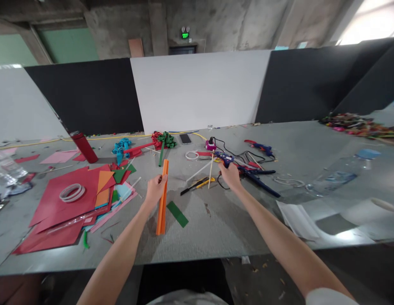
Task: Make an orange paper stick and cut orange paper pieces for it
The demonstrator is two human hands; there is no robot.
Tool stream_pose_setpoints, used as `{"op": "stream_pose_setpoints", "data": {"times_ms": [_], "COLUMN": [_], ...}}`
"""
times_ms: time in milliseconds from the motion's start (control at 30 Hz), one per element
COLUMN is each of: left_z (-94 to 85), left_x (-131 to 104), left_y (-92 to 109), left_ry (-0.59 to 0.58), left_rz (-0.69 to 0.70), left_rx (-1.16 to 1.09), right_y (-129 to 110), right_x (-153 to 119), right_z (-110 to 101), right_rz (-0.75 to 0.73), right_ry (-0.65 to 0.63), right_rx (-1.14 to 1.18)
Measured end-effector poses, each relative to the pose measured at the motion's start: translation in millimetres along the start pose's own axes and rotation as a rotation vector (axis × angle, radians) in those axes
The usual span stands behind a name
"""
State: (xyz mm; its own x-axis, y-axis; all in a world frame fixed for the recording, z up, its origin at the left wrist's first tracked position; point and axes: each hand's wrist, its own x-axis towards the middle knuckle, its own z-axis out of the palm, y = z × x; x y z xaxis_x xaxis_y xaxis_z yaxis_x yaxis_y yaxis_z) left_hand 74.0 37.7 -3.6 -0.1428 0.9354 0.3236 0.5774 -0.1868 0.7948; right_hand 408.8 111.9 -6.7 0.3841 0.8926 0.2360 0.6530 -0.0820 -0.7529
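Observation:
My left hand [155, 189] is closed round a folded orange paper strip [162, 212], long and narrow, held upright from my view. To its right a small green paper rectangle [177, 214] lies flat on the grey table. Farther right, my right hand [229, 173] is wrapped round a blue hot glue gun [224, 158], whose nozzle points left. Close by the nozzle is a thin pale stick [211, 171]. A yellow-and-black utility knife [198, 185] lies between my hands.
Red paper sheets [53, 203] with a tape roll [72, 192] cover the left. Behind lie paper flowers [165, 142], a phone [185, 139] and a red bottle [84, 147]. Pliers [260, 182], cables, another glue gun [263, 148] and a plastic bottle [343, 171] are on the right.

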Motion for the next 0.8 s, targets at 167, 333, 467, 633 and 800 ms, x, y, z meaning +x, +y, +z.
{"op": "stream_pose_setpoints", "data": {"times_ms": [167,333,467,633,800], "left_z": [0.8,1.4,0.5,-0.5,0.0], "left_x": [0.6,-0.3,-1.9,-2.8,-2.7], "left_y": [-2.4,-0.6,3.4,7.1,7.0], "left_ry": [-0.002,-0.002,-0.003,0.005,-0.001], "left_rz": [0.009,0.018,0.023,0.019,0.013], "left_rx": [0.020,0.016,0.001,-0.007,-0.018], "right_y": [-2.0,-8.8,-15.4,-22.1,-24.8], "right_x": [-0.8,-7.1,-11.1,-13.4,-15.3], "right_z": [-1.1,-2.6,-3.1,-2.9,-3.4], "right_rz": [-0.021,0.022,0.012,0.030,0.020], "right_ry": [0.020,-0.018,-0.021,0.008,0.023], "right_rx": [-0.041,0.000,0.050,-0.012,0.018]}}
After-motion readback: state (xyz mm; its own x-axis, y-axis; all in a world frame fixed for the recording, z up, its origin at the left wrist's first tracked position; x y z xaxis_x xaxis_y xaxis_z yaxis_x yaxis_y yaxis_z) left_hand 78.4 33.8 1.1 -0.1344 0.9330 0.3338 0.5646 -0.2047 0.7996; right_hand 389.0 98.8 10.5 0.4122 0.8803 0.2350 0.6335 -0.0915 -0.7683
